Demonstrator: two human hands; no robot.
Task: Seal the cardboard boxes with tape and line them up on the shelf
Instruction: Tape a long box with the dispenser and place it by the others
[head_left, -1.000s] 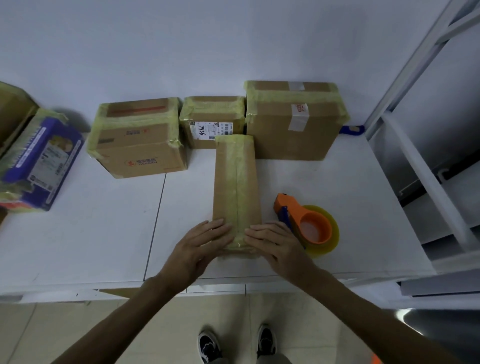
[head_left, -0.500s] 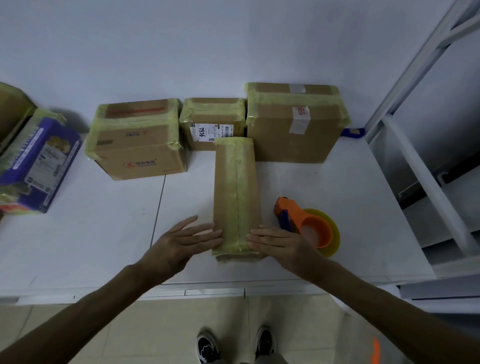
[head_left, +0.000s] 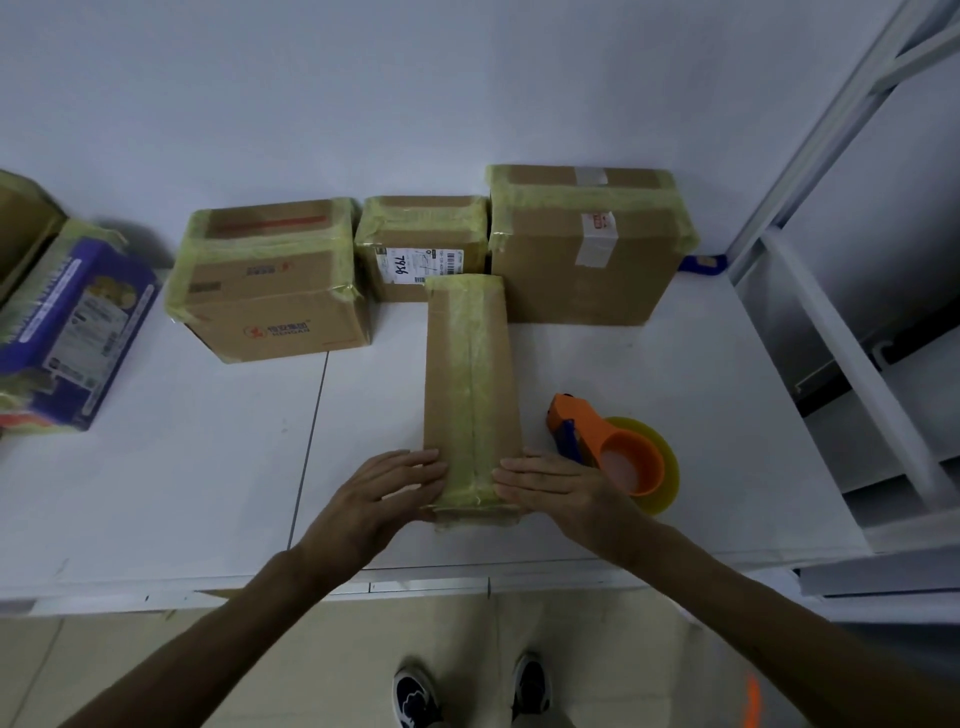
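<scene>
At the bottom of the frame my feet stand below the white shelf (head_left: 208, 493) edge. Just above, in the lower centre, my left hand (head_left: 387, 493) lies flat with straight fingers pressed against the near left side of the long taped box (head_left: 470, 384). My right hand (head_left: 556, 488) is flat too, its fingertips on the box's near right edge. Neither hand curls round anything.

The long box runs up the centre, lengthways away from me. The orange tape dispenser (head_left: 613, 452) lies just right of it. Beyond, three taped boxes line the wall: the left box (head_left: 270, 280), the small labelled box (head_left: 421, 244), which the long box's far end reaches, and the big box (head_left: 587, 249).

Half a second ago my left fingers were splayed wider; they have drawn together.
</scene>
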